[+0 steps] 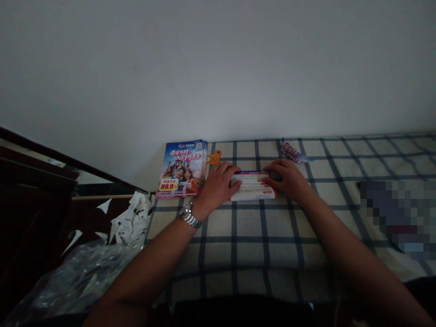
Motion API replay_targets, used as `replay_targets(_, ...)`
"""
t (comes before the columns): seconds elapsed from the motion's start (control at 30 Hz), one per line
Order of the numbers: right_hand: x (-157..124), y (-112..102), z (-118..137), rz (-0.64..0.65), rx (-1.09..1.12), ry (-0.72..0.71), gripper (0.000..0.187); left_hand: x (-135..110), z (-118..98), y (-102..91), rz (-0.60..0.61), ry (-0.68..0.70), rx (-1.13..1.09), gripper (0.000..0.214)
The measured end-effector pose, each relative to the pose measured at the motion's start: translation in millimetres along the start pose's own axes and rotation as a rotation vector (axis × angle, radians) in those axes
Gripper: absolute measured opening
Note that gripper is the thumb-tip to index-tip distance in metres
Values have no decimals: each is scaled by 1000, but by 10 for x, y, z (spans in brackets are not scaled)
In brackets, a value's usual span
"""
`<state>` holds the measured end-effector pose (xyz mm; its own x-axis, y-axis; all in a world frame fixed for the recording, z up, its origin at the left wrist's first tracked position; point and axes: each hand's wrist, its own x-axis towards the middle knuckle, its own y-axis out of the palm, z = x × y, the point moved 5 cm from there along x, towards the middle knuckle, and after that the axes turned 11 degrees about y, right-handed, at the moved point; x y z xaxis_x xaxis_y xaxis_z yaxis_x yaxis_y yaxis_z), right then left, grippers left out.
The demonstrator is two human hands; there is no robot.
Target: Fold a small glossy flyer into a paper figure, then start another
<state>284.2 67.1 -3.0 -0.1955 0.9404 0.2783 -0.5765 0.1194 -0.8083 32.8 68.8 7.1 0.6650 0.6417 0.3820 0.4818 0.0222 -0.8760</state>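
Observation:
A printed flyer (254, 187) with white panels and red labels lies on the checked cloth in front of me. It looks folded, with a curved near edge. My left hand (220, 184) grips its left end, thumb on top and fingers at the far edge. At the opposite end, the thumb and fingers of my right hand (288, 177) pinch the far right corner. Left of my hands sits a stack of colourful flyers (182, 170), the top one marked 89.9. An orange bear-shaped piece (214, 157) lies between the stack and my left hand.
The checked cloth (248, 245) runs up to a pale wall (218, 68). A crumpled colourful wrapper (291, 151) lies near the wall. On the right is a blurred-out flat object (398, 218). Torn white paper (131, 220) and clear plastic (81, 268) lie at the left.

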Motion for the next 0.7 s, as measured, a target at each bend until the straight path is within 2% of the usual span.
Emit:
replay_targets(0.37,5,-11,27,14,15,19,26,-8,-3,-16,4,-45,-8,34)
replay_targets(0.57,3,-26,45,14,22,29,20,0,1,-36,0,-16,-12,28)
replay_targets(0.7,4,-18,41,9,-3,25,21,-7,28,-34,-2,-15,-35,31)
